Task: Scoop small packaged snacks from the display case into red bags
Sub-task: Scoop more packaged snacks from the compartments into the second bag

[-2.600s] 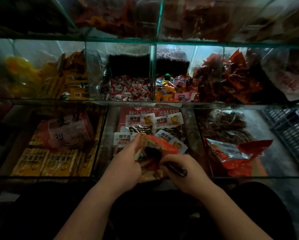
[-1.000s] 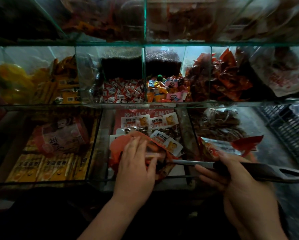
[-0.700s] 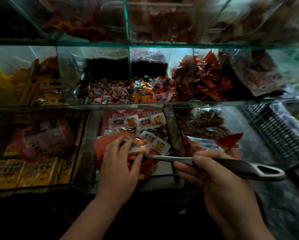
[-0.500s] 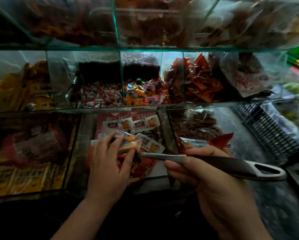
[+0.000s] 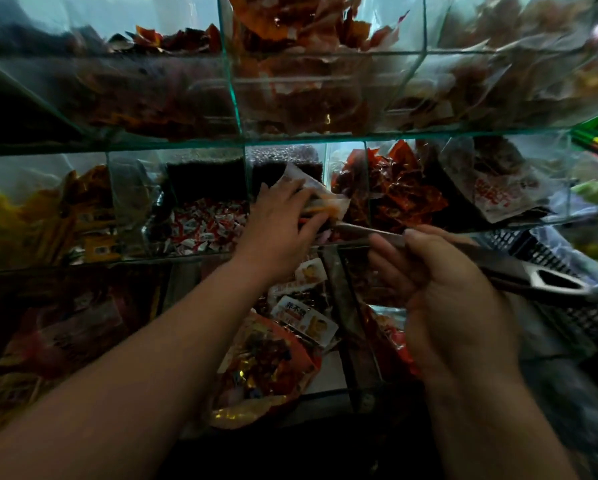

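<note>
The red bag [image 5: 266,368] is partly filled; above it, a packet [image 5: 322,199] is gripped by the left hand [image 5: 283,220], the scoop [image 5: 519,270] by the right hand [image 5: 446,292]; filling is judged unfinished.

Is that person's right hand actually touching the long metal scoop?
Touching. The head view shows the right hand gripping the scoop: its thumb lies along the top of the handle and its fingers curl underneath.

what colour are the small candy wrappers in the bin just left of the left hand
Red and white; the candy wrappers show best in the head view.
</note>
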The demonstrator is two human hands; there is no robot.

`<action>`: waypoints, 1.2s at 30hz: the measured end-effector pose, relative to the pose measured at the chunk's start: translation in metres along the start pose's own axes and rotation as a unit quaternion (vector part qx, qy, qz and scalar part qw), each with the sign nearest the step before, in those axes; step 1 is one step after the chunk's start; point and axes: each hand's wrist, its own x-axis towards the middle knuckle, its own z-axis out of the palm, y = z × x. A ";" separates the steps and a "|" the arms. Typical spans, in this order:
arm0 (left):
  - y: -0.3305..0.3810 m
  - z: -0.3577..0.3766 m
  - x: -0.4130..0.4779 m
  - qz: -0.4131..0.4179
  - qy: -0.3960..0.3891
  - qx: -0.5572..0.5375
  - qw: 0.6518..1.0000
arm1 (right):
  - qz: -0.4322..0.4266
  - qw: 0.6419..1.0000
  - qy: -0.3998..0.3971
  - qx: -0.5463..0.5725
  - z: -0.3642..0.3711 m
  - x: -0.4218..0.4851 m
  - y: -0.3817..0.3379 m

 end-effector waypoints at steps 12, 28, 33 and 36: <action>-0.009 0.011 -0.015 -0.172 -0.006 -0.136 0.976 | -0.380 0.666 -0.286 -0.574 0.008 0.076 0.041; 0.004 -0.024 -0.122 -0.177 0.132 -0.223 0.950 | -0.176 0.943 -0.159 -0.233 -0.016 -0.062 0.016; -0.013 -0.034 -0.195 -0.201 0.107 -0.122 0.966 | -0.099 0.897 -0.226 -0.366 -0.036 -0.065 0.008; -0.026 -0.036 -0.217 -0.239 0.052 -0.047 0.968 | -0.063 0.756 -0.315 -0.571 -0.028 -0.060 0.016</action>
